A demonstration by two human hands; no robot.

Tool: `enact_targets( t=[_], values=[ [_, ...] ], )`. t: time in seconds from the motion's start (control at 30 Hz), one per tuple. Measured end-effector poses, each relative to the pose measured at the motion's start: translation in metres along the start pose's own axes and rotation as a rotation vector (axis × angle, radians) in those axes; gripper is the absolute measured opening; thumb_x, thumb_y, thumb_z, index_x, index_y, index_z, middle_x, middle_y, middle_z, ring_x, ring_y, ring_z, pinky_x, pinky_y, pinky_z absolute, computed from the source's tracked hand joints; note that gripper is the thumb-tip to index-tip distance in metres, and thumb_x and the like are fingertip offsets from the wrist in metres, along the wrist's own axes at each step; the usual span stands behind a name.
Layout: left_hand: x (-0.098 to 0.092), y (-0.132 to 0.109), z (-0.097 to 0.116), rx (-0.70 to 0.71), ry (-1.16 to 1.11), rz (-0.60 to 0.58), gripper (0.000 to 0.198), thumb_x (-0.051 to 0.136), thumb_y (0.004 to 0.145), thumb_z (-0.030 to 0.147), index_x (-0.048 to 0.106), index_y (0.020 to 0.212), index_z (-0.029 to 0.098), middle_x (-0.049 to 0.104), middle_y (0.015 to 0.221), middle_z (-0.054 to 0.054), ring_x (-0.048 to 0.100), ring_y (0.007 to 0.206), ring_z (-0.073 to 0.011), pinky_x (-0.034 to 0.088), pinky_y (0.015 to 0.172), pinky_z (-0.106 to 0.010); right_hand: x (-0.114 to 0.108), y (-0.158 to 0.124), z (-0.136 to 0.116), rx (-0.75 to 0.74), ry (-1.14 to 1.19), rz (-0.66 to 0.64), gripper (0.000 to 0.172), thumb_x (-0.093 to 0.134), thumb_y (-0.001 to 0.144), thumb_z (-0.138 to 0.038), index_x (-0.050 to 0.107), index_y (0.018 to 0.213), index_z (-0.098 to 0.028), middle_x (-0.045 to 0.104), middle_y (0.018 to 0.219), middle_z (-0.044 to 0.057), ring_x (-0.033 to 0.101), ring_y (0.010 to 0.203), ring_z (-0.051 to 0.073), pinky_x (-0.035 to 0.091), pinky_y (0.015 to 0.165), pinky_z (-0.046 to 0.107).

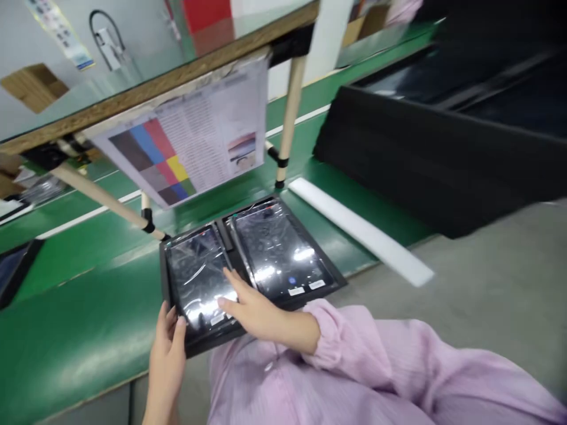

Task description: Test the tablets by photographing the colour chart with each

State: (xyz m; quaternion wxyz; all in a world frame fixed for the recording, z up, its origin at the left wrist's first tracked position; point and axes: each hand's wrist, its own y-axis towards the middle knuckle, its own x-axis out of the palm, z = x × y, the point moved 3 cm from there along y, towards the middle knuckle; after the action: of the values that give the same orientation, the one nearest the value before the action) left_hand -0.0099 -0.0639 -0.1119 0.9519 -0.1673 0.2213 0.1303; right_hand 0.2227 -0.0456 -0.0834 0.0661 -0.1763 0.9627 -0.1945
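Note:
A black tray (pixel 165 277) lies on the green belt at the near edge and holds two glossy dark panels side by side, the left panel (pixel 197 271) and the right panel (pixel 279 251). My left hand (pixel 167 348) grips the tray's near left corner, thumb on top. My right hand (pixel 250 307) rests on the near end of the left panel, fingers stretched out flat. A pink sleeve covers my right forearm.
A printed sheet with colour blocks (pixel 190 139) hangs from a wooden shelf (pixel 133 88) above the belt. A white foam strip (pixel 361 230) lies right of the tray. A stack of black trays (pixel 434 159) sits further right. Another dark panel (pixel 13 268) is at far left.

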Motion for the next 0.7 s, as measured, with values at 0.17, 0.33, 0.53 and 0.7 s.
enact_targets(
  t=[0.17, 0.33, 0.53, 0.7],
  values=[
    [-0.011, -0.006, 0.021, -0.129, -0.343, 0.0, 0.076, 0.069, 0.082, 0.055, 0.045, 0.15, 0.029, 0.056, 0.15, -0.01, 0.051, 0.14, -0.0302, 0.042, 0.116, -0.046, -0.012, -0.012, -0.018, -0.032, 0.155, 0.119, 0.086, 0.062, 0.093, -0.044, 0.022, 0.163, -0.016, 0.016, 0.163, 0.007, 0.016, 0.155, 0.018, 0.008, 0.132, 0.034],
    [-0.021, 0.01, 0.037, -0.243, -0.585, -0.108, 0.056, 0.072, 0.078, 0.046, 0.062, 0.129, 0.026, 0.073, 0.122, -0.006, 0.072, 0.105, -0.0274, 0.06, 0.086, -0.039, -0.017, 0.009, -0.016, 0.002, 0.398, 0.214, 0.076, 0.05, 0.096, -0.044, 0.026, 0.162, -0.015, 0.048, 0.145, 0.014, 0.056, 0.127, 0.023, 0.044, 0.115, 0.045],
    [0.006, 0.006, 0.055, -0.303, -0.569, -0.256, 0.043, 0.056, 0.091, 0.039, 0.063, 0.125, 0.016, 0.073, 0.12, -0.013, 0.073, 0.108, -0.029, 0.06, 0.091, -0.044, -0.003, 0.039, 0.0, -0.138, 0.406, 0.37, 0.082, 0.063, 0.088, -0.049, 0.037, 0.156, -0.012, 0.039, 0.153, 0.013, 0.04, 0.144, 0.025, 0.026, 0.128, 0.043],
    [0.01, -0.012, 0.063, 0.207, -0.479, 0.005, 0.063, 0.065, 0.088, 0.041, 0.046, 0.144, 0.02, 0.053, 0.152, -0.014, 0.054, 0.138, -0.028, 0.044, 0.115, -0.043, -0.006, 0.018, -0.007, -0.393, 0.439, 0.402, 0.104, 0.066, 0.072, -0.082, 0.044, 0.15, -0.017, 0.043, 0.15, 0.011, 0.045, 0.14, 0.023, 0.031, 0.127, 0.039]
  ],
)
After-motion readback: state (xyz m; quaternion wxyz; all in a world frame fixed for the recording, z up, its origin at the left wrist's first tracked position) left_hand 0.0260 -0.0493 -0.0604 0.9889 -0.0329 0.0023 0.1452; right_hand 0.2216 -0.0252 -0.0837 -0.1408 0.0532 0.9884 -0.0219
